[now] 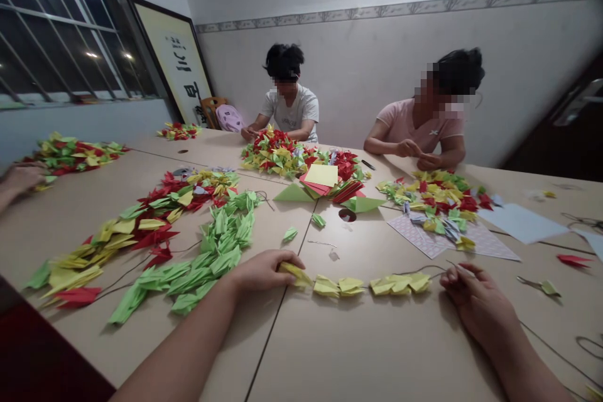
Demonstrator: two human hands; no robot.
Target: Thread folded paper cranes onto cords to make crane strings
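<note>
Ylw paper row, L grip on end, R grip pinching cord beyond

The left hand holds one end of a row of folded yellow papers; the right hand pinches a thin dark cord at the other end. Left of the left hand lies a bunch of folded green papers. Ahead, between the hands, sits a square yellow sheet. Right of the right hand lies a red folded paper.
</note>
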